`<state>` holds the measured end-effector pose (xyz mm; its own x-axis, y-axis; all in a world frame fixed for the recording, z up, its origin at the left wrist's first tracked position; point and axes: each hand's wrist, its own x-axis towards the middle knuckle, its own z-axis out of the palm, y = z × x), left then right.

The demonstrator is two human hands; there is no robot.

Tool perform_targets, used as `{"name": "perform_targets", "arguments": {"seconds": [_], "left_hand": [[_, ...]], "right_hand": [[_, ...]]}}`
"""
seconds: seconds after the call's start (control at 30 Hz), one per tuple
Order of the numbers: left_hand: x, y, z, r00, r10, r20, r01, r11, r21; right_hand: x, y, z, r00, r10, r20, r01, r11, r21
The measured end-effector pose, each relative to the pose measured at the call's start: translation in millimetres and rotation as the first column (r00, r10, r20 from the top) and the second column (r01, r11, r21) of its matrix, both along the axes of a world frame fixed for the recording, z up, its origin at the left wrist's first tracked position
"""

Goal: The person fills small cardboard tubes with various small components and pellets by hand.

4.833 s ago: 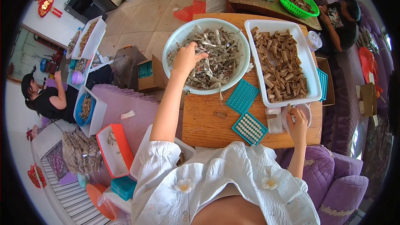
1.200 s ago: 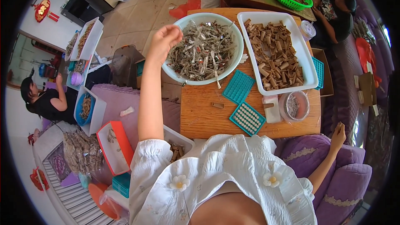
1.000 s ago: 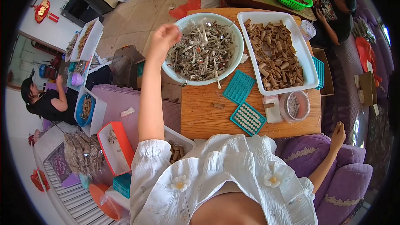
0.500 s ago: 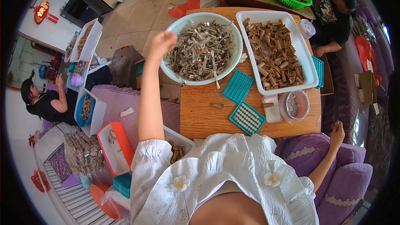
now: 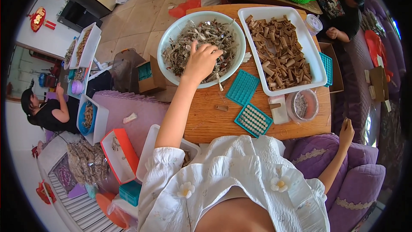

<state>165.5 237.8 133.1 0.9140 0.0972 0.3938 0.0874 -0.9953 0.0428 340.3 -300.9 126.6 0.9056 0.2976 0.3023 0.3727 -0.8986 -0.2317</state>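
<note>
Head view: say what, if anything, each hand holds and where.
Cannot be told: left hand hides any hold over the bowl; right hand shows too small.

pale blue bowl [image 5: 163, 58], silver-grey scraps [image 5: 225, 36], white tray [image 5: 300, 87], brown pieces [image 5: 281, 38], teal rack [image 5: 242, 87]

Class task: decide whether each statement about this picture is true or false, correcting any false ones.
1. The left hand is over the pale-blue round plastic bowl. True.
2. The white rectangular plastic tray holds curved brown pieces. True.
3. The right hand is inside that tray. False: it is beyond the right edge of the brown wooden table.
4. The teal rectangular plastic rack of round white pieces lies left of the bowl. False: it lies nearer the person, to the right.
</note>
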Motion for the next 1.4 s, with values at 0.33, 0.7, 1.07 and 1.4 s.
{"name": "perform_targets", "arguments": {"seconds": [0.33, 0.7, 1.07, 1.4], "left_hand": [[8, 12, 12, 0.966, 0.154, 0.206, 0.034, 0.717, -0.696], [-34, -41, 65, 0.930, 0.057, 0.364, 0.358, 0.092, -0.929], [-100, -114, 53, 0.993, -0.114, 0.013, 0.037, 0.212, -0.977], [-120, -122, 6, 0.974, 0.214, 0.069, 0.061, 0.041, -0.997]], "right_hand": [[2, -4, -2, 1.000, 0.014, 0.017, -0.014, 1.000, 0.007], [-48, 114, -6, 0.998, 0.041, 0.053, -0.066, 0.748, 0.660], [-161, 302, 61, 0.512, 0.844, -0.160, -0.210, 0.303, 0.930], [-196, 321, 25, 0.207, 0.812, -0.546, 0.196, 0.513, 0.836]]}}
